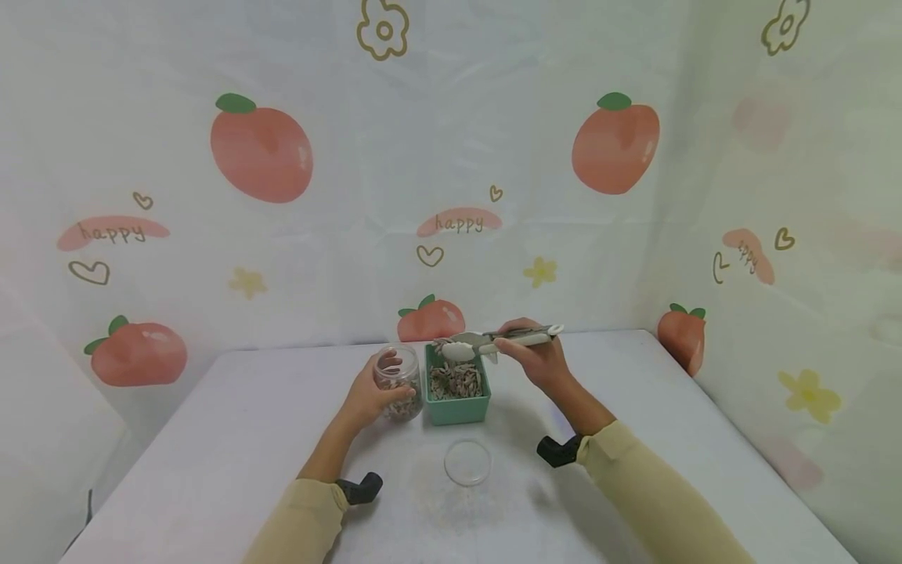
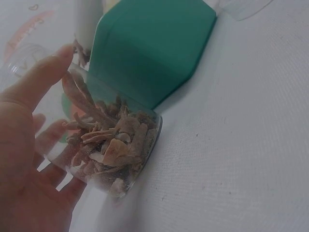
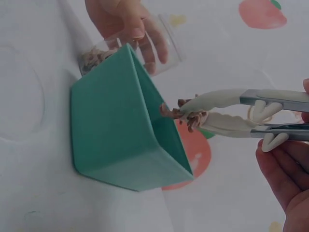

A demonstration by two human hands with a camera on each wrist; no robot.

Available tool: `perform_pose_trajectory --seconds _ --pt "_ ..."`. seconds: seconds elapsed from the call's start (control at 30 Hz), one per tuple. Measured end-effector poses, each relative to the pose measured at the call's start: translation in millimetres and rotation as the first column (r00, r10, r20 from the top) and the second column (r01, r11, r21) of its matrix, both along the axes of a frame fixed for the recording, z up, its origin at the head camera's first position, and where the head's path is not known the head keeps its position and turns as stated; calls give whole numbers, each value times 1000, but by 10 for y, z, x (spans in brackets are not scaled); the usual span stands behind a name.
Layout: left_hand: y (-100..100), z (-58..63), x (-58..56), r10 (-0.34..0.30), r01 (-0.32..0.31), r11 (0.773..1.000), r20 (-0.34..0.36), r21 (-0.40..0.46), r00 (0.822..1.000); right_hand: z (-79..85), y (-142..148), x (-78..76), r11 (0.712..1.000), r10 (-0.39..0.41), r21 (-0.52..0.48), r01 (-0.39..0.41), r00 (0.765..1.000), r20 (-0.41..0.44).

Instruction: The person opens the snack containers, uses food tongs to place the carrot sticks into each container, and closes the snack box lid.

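Observation:
My left hand (image 1: 369,395) grips a clear open-mouthed jar (image 1: 398,356), its thumb and fingers wrapped around the wall. Brown dried strips (image 2: 113,145) fill the lower part of the jar. Right beside the jar stands a green rectangular box (image 1: 458,413) holding more of the same strips (image 1: 456,381). With my right hand (image 1: 539,360) I hold grey-and-white tongs (image 1: 521,337) above the box. In the right wrist view, the white tips of the tongs pinch a small clump of dried strips (image 3: 190,116) at the box's opening.
A round clear lid (image 1: 468,462) lies flat on the white table (image 1: 282,423) in front of the box. Behind the table hangs a white cloth backdrop (image 1: 352,274) printed with peaches and flowers. Each wrist wears a black mount (image 1: 361,489).

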State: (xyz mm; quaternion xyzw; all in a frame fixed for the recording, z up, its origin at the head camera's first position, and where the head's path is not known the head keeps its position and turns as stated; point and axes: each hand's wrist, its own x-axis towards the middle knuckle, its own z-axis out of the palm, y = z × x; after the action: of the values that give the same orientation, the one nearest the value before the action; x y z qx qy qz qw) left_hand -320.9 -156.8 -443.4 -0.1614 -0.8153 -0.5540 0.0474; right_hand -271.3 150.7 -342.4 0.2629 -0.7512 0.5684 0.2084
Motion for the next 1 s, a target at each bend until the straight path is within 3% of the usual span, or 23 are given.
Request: perform_pose_trajectory --seconds 0.53,0.77,1.0 --pt "4 8 23 11 -11 1000 5 -3 1000 24 8 -20 1000 -21 -5 21 1000 -5" --pt "-1 -2 14 6 -6 1000 10 -1 1000 162 -48 52 999 -48 5 49 998 -32" --pt "5 0 6 8 -8 1000 7 -11 1000 247 -127 28 998 7 -57 -9 999 -50"
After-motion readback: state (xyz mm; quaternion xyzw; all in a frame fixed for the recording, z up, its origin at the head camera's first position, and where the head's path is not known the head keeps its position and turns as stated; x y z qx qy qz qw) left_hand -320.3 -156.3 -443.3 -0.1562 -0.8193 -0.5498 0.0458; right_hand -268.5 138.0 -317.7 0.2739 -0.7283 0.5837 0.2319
